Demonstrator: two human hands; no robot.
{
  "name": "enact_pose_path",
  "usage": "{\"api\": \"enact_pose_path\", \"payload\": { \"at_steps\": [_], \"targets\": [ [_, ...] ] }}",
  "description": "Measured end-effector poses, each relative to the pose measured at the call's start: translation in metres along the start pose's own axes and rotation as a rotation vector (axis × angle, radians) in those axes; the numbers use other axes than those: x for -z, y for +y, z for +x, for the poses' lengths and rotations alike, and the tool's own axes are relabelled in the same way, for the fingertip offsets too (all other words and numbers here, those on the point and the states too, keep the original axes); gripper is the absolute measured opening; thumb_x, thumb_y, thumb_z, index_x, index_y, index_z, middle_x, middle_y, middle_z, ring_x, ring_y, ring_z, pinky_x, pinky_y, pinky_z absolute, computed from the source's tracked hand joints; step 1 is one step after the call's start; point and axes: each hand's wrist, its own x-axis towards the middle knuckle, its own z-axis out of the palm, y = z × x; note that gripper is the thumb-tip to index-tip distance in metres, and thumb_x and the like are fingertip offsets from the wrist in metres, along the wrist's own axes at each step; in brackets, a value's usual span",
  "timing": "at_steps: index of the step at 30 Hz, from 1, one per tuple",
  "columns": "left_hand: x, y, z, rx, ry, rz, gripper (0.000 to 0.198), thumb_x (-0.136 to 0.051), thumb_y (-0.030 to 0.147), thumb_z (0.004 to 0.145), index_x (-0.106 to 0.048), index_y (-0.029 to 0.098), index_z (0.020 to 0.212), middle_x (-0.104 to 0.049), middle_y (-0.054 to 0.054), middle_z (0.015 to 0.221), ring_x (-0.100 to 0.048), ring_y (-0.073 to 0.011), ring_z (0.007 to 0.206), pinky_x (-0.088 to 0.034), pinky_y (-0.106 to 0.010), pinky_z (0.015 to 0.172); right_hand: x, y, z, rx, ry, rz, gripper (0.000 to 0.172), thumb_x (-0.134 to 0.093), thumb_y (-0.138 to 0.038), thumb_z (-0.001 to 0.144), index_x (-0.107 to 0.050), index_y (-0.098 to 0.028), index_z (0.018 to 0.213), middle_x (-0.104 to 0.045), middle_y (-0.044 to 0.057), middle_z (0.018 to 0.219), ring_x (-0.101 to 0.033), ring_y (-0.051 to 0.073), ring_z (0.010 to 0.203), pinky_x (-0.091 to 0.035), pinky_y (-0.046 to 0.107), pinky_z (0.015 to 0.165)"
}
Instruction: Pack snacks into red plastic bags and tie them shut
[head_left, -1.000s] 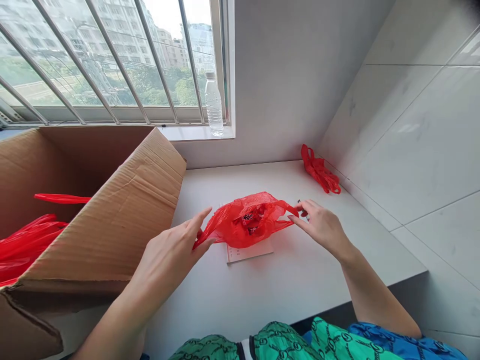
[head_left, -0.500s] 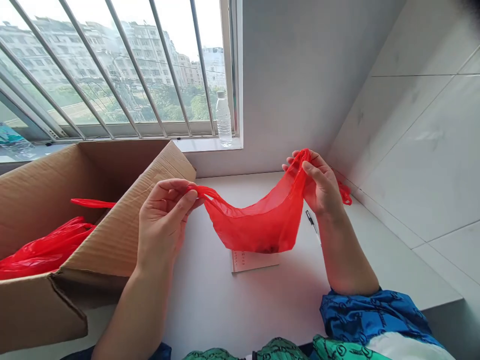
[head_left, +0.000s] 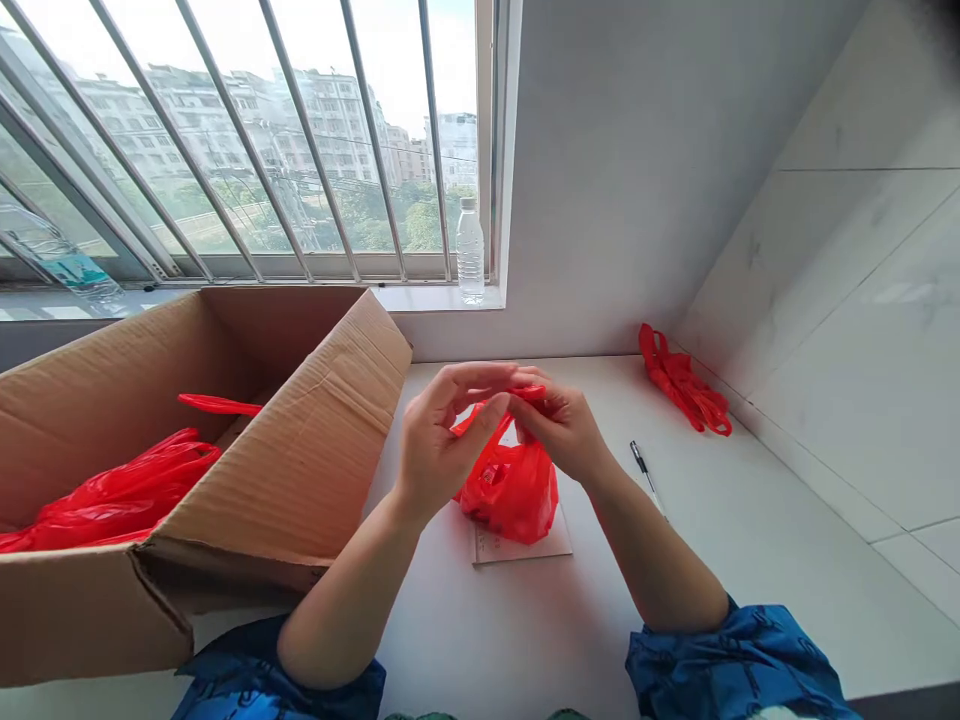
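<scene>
A red plastic bag (head_left: 517, 495) hangs between my hands over the white table, its handles drawn together at the top and its lower part bulging. Something sits inside, but I cannot make out what. My left hand (head_left: 454, 435) is closed at the fingertips on one handle. Close beside it, my right hand (head_left: 559, 420) pinches the other handle, and the fingers of both hands meet. Under the bag lies a small white booklet (head_left: 525, 550), partly covered by it.
An open cardboard box (head_left: 300, 450) stands left, holding red plastic bags (head_left: 127, 490). More red bags (head_left: 682, 380) lie bunched at the wall corner, near a black pen (head_left: 646, 475). A clear bottle (head_left: 470, 250) stands on the windowsill; another bottle (head_left: 75, 270) leans farther left.
My hands have come together from far apart, bringing the two stretched handles to meet. The bag now hangs gathered rather than spread wide. The view has shifted slightly.
</scene>
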Motion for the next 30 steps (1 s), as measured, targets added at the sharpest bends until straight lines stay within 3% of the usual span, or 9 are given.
{"api": "enact_pose_path", "payload": {
  "at_steps": [3, 5, 7, 10, 14, 17, 20, 24, 30],
  "targets": [
    [0.004, -0.019, -0.004, 0.032, 0.044, 0.104, 0.041, -0.071, 0.027, 0.087, -0.058, 0.025, 0.126, -0.059, -0.009, 0.134, -0.055, -0.0243, 0.128, -0.049, -0.039, 0.105, 0.003, 0.009, 0.002, -0.095, 0.045, 0.097, 0.030, -0.060, -0.047, 0.094, -0.074, -0.029, 0.114, -0.065, 0.006, 0.122, -0.056, 0.010, 0.066, -0.054, 0.027, 0.061],
    [0.006, -0.033, -0.008, 0.199, -0.086, 0.114, 0.063, -0.074, 0.032, 0.085, -0.046, 0.028, 0.141, -0.059, -0.010, 0.133, -0.056, -0.0242, 0.126, -0.046, -0.041, 0.107, 0.005, 0.013, 0.004, -0.173, 0.059, 0.179, 0.034, -0.060, -0.049, 0.093, -0.073, -0.027, 0.117, -0.067, 0.007, 0.115, -0.057, 0.012, 0.070, -0.054, 0.027, 0.064],
    [0.006, -0.044, -0.011, 0.379, -0.233, 0.035, 0.071, -0.071, 0.035, 0.087, -0.036, 0.028, 0.148, -0.065, -0.009, 0.119, -0.062, -0.0228, 0.113, -0.049, -0.039, 0.099, 0.008, 0.018, 0.005, -0.244, 0.054, 0.256, 0.038, -0.062, -0.049, 0.092, -0.070, -0.026, 0.121, -0.069, 0.006, 0.103, -0.055, 0.012, 0.068, -0.053, 0.027, 0.064],
    [0.008, -0.053, -0.015, 0.548, -0.287, -0.156, 0.060, -0.064, 0.036, 0.091, -0.041, 0.025, 0.145, -0.066, -0.004, 0.096, -0.066, -0.0191, 0.094, -0.051, -0.034, 0.088, 0.014, 0.025, 0.005, -0.275, 0.053, 0.307, 0.038, -0.063, -0.047, 0.091, -0.068, -0.025, 0.122, -0.066, 0.002, 0.084, -0.052, 0.010, 0.063, -0.049, 0.025, 0.061],
    [0.011, -0.054, -0.015, 0.696, -0.213, -0.354, 0.044, -0.061, 0.034, 0.092, -0.053, 0.023, 0.134, -0.060, -0.001, 0.084, -0.064, -0.0170, 0.085, -0.051, -0.030, 0.082, 0.022, 0.027, 0.001, -0.210, -0.079, 0.193, 0.033, -0.062, -0.042, 0.094, -0.066, -0.023, 0.120, -0.066, 0.001, 0.078, -0.055, 0.011, 0.064, -0.048, 0.026, 0.062],
    [0.012, -0.051, -0.015, 0.718, -0.180, -0.381, 0.042, -0.062, 0.038, 0.091, -0.056, 0.022, 0.130, -0.059, -0.002, 0.081, -0.061, -0.0167, 0.080, -0.051, -0.029, 0.076, 0.024, 0.025, -0.003, -0.105, -0.171, 0.042, 0.032, -0.064, -0.036, 0.092, -0.062, -0.024, 0.122, -0.070, 0.004, 0.096, -0.065, 0.015, 0.081, -0.054, 0.032, 0.077],
    [0.010, -0.048, -0.015, 0.690, -0.226, -0.278, 0.048, -0.067, 0.041, 0.089, -0.056, 0.022, 0.132, -0.063, -0.003, 0.082, -0.060, -0.0155, 0.077, -0.051, -0.029, 0.076, 0.021, 0.024, -0.006, 0.012, -0.101, -0.182, 0.024, -0.063, -0.028, 0.091, -0.061, -0.025, 0.115, -0.064, 0.005, 0.109, -0.065, 0.015, 0.083, -0.055, 0.032, 0.076],
    [0.008, -0.047, -0.015, 0.673, -0.277, -0.207, 0.047, -0.058, 0.049, 0.094, -0.060, 0.021, 0.131, -0.069, -0.005, 0.085, -0.061, -0.0167, 0.075, -0.053, -0.031, 0.076, 0.016, 0.024, -0.009, 0.146, 0.013, -0.531, 0.009, -0.061, -0.022, 0.089, -0.058, -0.024, 0.098, -0.059, 0.004, 0.106, -0.061, 0.015, 0.081, -0.051, 0.028, 0.070],
    [0.010, -0.045, -0.013, 0.650, -0.208, -0.222, 0.045, -0.053, 0.053, 0.096, -0.073, 0.019, 0.117, -0.073, -0.010, 0.106, -0.066, -0.0214, 0.091, -0.054, -0.032, 0.083, 0.018, 0.023, -0.013, 0.274, 0.052, -0.695, 0.007, -0.064, -0.023, 0.090, -0.058, -0.025, 0.093, -0.060, 0.004, 0.101, -0.062, 0.016, 0.083, -0.051, 0.029, 0.071]
  ]
}}
